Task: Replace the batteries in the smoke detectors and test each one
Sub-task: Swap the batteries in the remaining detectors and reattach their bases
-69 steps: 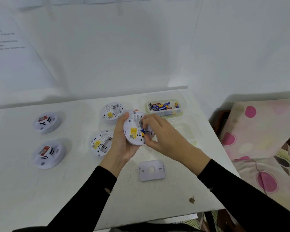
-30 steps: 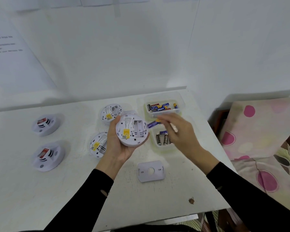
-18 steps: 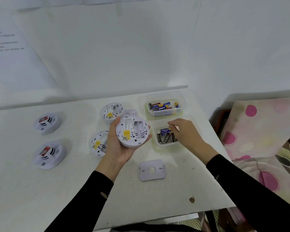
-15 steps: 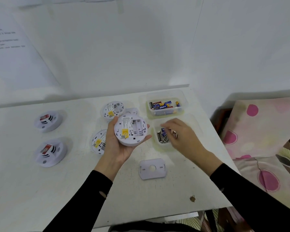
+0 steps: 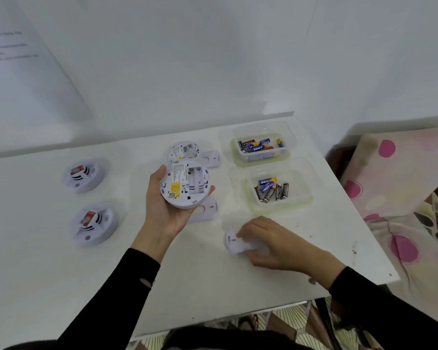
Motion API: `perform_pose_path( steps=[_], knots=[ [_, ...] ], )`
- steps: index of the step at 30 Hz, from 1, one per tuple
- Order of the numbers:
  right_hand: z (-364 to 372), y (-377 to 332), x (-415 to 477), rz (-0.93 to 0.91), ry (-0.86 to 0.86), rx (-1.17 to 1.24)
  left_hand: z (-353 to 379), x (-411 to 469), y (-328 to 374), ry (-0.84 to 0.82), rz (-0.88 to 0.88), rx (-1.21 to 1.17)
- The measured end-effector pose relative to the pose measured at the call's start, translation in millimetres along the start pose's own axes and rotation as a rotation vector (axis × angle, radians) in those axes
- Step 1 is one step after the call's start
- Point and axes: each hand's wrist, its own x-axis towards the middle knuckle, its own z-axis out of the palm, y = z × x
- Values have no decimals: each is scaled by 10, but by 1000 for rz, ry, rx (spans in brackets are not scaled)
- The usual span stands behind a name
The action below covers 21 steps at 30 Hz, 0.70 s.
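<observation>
My left hand [image 5: 162,210] grips a white smoke detector [image 5: 185,183] above the table, back side up, its battery bay empty. My right hand [image 5: 276,245] lies on the table near the front edge. Its fingers and thumb curl round a white cover plate [image 5: 234,245]. A second opened detector [image 5: 183,150] lies behind the held one, with a plate [image 5: 211,157] beside it. Another plate [image 5: 206,210] shows just under the held detector. Two clear tubs hold batteries: the far tub [image 5: 263,126] and the near tub [image 5: 283,208].
Two closed detectors [image 5: 82,175] [image 5: 94,223] sit face up at the left of the white table [image 5: 61,286]. The table's right edge runs past the tubs. A spotted cushion [image 5: 402,185] lies beyond it. A white wall stands behind the table.
My right hand pulled a battery from the held detector, dropped it in the near tub, then came back toward me onto the cover plate. My left hand kept holding the detector.
</observation>
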Motion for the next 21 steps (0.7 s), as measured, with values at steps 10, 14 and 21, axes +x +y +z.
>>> perform_pose_path(
  steps=[10, 14, 21],
  knots=[
    [112, -82, 203, 174, 5, -54, -375, -84, 862, 36, 57, 7],
    [116, -169, 272, 278, 9, -72, -491, 17, 993, 23, 3, 23],
    [-13, -609, 1006, 149, 210, 70, -604, 100, 1257, 116, -3, 147]
  ],
)
